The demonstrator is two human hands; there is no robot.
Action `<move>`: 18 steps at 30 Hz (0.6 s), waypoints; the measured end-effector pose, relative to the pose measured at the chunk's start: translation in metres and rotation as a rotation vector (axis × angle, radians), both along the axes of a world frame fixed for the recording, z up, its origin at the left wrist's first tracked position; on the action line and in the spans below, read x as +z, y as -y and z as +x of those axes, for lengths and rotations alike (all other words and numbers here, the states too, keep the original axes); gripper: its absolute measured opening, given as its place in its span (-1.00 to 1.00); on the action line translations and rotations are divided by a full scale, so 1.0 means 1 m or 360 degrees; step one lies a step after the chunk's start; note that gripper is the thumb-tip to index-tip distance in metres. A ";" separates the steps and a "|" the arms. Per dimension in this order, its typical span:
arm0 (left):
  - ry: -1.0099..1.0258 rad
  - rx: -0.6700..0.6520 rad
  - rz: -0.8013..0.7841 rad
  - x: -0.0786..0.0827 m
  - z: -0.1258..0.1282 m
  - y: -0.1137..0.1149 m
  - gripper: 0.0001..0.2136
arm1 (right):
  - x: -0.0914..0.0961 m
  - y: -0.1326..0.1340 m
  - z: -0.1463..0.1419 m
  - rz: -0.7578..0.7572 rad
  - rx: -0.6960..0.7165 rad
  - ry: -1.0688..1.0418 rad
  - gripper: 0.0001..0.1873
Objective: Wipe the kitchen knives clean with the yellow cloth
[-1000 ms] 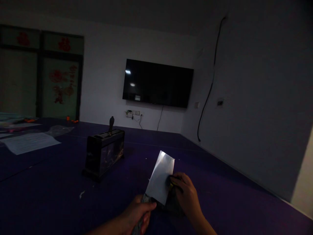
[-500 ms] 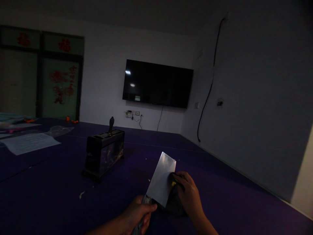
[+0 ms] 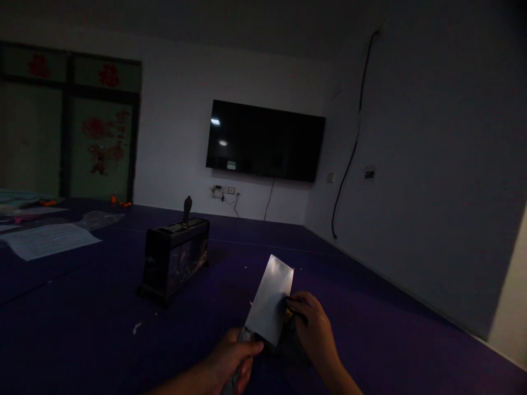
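Observation:
My left hand (image 3: 234, 359) is closed around the grey handle of a cleaver (image 3: 270, 299). Its broad shiny blade tilts up and away, flat face towards me. On the blade's right edge, my right hand (image 3: 315, 326) has its fingers closed on a small black and yellow object (image 3: 290, 314), mostly hidden by them; its exact kind does not show. Something dark and shapeless (image 3: 293, 345) lies under the blade and the right hand, too dim to make out. Left of the hands stands a black knife block (image 3: 177, 258) with clear sides and one dark-handled knife (image 3: 188, 209) in it.
The purple tabletop (image 3: 230, 274) reaches back to the wall. Paper sheets (image 3: 51, 240) and clear plastic wrap (image 3: 99, 220) lie on the left, with small orange items (image 3: 125, 204) behind. A white scrap (image 3: 137, 327) is near the block. A television (image 3: 265, 141) hangs on the wall.
My right hand and the small black and yellow object have shifted slightly left along the blade. The cleaver's tip has moved a little left; the left hand stays nearly still.

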State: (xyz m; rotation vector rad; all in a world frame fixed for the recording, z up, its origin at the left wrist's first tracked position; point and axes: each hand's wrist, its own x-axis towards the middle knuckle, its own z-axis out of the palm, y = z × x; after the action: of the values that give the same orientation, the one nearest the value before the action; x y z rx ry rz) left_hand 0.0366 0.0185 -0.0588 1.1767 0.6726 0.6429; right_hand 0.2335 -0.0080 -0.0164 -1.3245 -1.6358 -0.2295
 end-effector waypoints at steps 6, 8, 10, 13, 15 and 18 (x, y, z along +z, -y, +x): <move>0.0022 -0.0034 -0.0019 0.004 -0.002 0.002 -0.70 | 0.000 -0.002 0.009 0.0026 -0.0062 -0.0010 -0.56; -0.0009 -0.0092 0.0005 0.006 -0.002 0.002 -0.69 | 0.000 -0.002 0.013 0.0052 -0.0104 -0.0022 -0.56; -0.0028 -0.0153 0.0021 0.009 -0.003 0.002 -0.68 | 0.000 -0.002 0.016 0.0078 -0.0155 -0.0017 -0.57; 0.0005 -0.0216 0.0024 0.013 -0.003 0.002 -0.67 | -0.001 -0.003 0.020 0.0127 -0.0256 -0.0001 -0.58; 0.0020 -0.0259 0.0025 0.014 -0.004 0.002 -0.66 | -0.001 -0.003 0.023 0.0169 -0.0310 0.0007 -0.57; -0.0002 -0.0340 0.0053 0.014 -0.004 0.001 -0.66 | -0.002 -0.004 0.028 0.0237 -0.0376 0.0009 -0.56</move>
State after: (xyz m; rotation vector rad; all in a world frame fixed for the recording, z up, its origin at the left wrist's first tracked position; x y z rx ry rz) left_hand 0.0325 0.0170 -0.0449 1.2603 0.5296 0.4748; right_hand 0.2616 -0.0041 -0.0182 -1.4017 -1.4361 -0.4876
